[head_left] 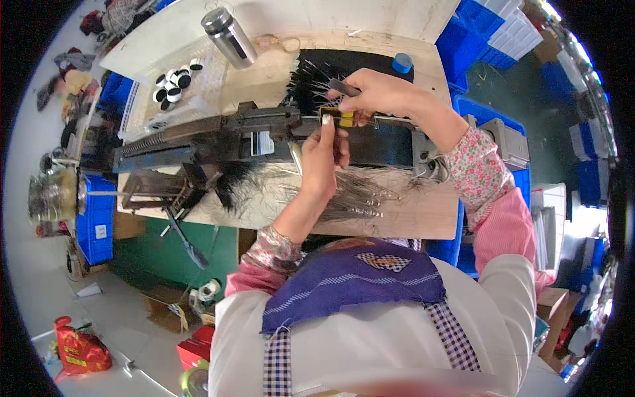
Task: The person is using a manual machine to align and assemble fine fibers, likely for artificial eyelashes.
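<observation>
My left hand is closed at the middle of a long dark metal bench machine. Its thumb presses against a small yellow-and-black piece on the machine's bar. My right hand curls over the same piece from the far right. A short dark grey tool handle sticks out between its thumb and fingers; the tool's other end is hidden. Behind both hands, thin metal wires fan out over a black cloth. Looped twisted wires lie in front on the wooden bench.
Black-and-white spools sit in a white plastic basket at the far left, beside a steel flask. A blue cap stands on the cloth. Dark bristles spill below the machine. Blue crates flank the bench's right side.
</observation>
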`<state>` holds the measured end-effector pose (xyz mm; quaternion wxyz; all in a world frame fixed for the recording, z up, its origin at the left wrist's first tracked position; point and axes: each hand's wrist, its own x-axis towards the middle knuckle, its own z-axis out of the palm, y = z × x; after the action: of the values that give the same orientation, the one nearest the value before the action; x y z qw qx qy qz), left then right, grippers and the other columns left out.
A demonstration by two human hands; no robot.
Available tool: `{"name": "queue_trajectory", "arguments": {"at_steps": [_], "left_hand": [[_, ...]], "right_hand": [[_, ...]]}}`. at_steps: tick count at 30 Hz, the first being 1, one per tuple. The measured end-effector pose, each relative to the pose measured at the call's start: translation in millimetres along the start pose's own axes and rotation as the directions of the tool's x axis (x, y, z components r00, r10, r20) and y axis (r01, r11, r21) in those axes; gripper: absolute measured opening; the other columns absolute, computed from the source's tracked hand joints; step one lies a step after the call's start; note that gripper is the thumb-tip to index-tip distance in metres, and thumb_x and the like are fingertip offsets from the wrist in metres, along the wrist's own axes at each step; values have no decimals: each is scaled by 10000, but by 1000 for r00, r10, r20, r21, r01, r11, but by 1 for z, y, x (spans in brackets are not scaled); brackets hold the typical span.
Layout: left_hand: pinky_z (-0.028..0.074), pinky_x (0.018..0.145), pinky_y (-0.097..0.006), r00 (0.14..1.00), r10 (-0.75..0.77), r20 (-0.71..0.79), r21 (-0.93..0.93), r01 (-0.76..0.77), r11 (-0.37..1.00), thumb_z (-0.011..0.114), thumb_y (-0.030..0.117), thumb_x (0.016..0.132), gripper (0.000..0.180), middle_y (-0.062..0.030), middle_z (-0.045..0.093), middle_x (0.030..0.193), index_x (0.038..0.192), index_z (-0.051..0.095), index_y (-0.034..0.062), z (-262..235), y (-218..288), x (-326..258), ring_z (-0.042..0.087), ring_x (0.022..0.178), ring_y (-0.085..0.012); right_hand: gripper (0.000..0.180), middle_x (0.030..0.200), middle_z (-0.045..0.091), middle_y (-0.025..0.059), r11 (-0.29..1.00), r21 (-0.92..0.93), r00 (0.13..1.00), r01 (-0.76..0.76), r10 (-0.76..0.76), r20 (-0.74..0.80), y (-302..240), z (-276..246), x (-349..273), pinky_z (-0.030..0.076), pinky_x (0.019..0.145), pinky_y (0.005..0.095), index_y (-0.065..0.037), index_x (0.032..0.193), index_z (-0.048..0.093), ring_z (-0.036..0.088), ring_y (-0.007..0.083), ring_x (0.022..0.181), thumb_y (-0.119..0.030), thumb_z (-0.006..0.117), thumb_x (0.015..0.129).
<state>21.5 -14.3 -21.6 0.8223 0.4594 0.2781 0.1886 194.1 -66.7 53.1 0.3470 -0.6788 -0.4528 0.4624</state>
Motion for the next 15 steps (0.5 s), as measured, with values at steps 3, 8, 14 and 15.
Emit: {"name": "queue_trajectory", "arguments": {"at_steps": [3,8,14,15], "left_hand": [[502,695,-306,989,-7,145,-94,21,995,339,504,994,545,-84,608,907,1070,562,13,12,-3,-2,613,795,-172],[315,1106,-420,954,-10,300,-596,196,778,340,638,916,818,-192,389,1360,1343,279,-57,19,15,-4,341,1326,-296],[292,1127,-419,957,-42,287,-765,255,591,389,633,905,868,-233,372,1368,1340,250,-106,4,31,-8,335,1329,-330],[292,1127,-419,957,-39,289,-772,257,581,389,633,905,868,-233,372,1368,1340,250,-106,4,29,-7,335,1329,-330]], "right_hand": [[322,846,641,106,994,80,996,-70,65,61,5,-8,6,532,591,280,38,1165,573,617,155,623,-140,616,900],[343,942,597,152,810,-569,969,145,-233,-85,-4,-7,-4,516,703,351,-49,1218,577,612,237,811,-219,561,920],[392,948,541,176,528,-841,773,123,-582,-253,-5,26,-31,490,770,394,-63,1197,584,562,356,875,-139,624,815],[384,993,560,186,516,-812,773,271,-619,-136,-6,41,-32,499,763,406,-62,1156,605,571,377,907,-115,633,777]]}}
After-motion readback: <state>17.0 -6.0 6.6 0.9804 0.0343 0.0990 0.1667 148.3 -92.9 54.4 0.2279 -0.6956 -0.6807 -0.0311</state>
